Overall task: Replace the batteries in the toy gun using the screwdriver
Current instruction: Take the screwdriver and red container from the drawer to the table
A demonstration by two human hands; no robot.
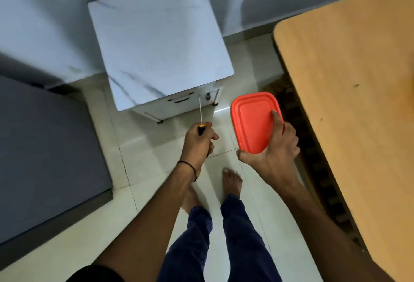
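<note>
I stand on a tiled floor and look down at my arms. My left hand point(198, 145) is closed around the black and yellow handle of a screwdriver point(201, 120), whose thin metal shaft points up and away from me. My right hand point(274, 147) grips a red-lidded plastic box point(252, 120) from the side, thumb on the lid. What the box holds is hidden. No toy gun or batteries are in view.
A small white marble-patterned cabinet point(156, 42) stands ahead against the wall. A wooden table point(354, 93) fills the right side. A grey surface point(44, 147) lies at the left. My bare feet point(231, 183) rest on the cream tiles point(156, 152).
</note>
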